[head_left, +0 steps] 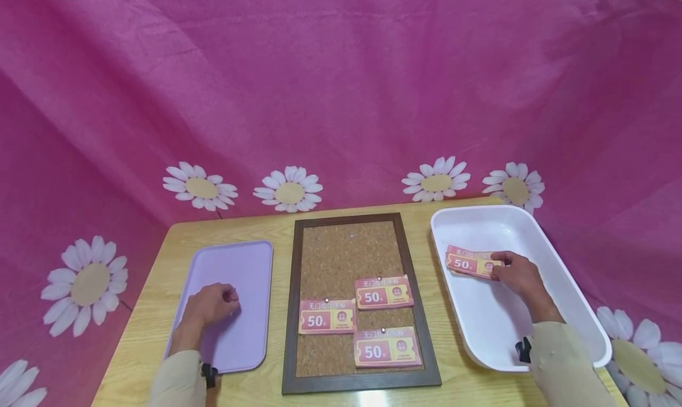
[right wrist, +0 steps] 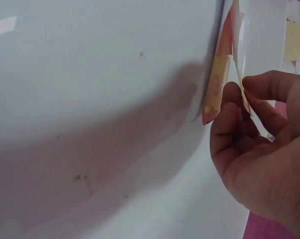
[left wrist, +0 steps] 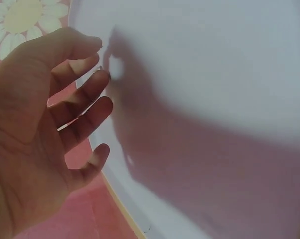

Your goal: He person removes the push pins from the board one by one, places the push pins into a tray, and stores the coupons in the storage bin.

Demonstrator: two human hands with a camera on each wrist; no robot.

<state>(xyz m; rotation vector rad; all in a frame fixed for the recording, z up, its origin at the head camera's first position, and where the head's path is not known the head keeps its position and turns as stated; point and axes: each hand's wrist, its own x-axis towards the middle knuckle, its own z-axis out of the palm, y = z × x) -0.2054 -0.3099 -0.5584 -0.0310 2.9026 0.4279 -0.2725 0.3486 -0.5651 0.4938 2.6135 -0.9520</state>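
Observation:
My left hand [head_left: 210, 304] is over the purple tray [head_left: 253, 265], fingers curled. A small shiny thing like a pin [left wrist: 99, 68] shows at its fingertips in the left wrist view. At the right, my right hand [head_left: 518, 271] reaches into the white basin [head_left: 501, 342] and pinches the edge of a pink and yellow paper coupon [head_left: 471, 263] marked 50. In the right wrist view, thumb and index finger grip one slip [right wrist: 243, 94], while another coupon [right wrist: 217, 82] stands close beside it, against the basin wall.
Between the tray and basin lies a brown-framed cork board [head_left: 327, 253]. Three coupons are pinned on it: one at left [head_left: 326, 318], one at right [head_left: 383, 292], and one below [head_left: 387, 348]. Everything stands on a wooden table [head_left: 133, 336], with a pink daisy-print cloth [head_left: 341, 99] behind.

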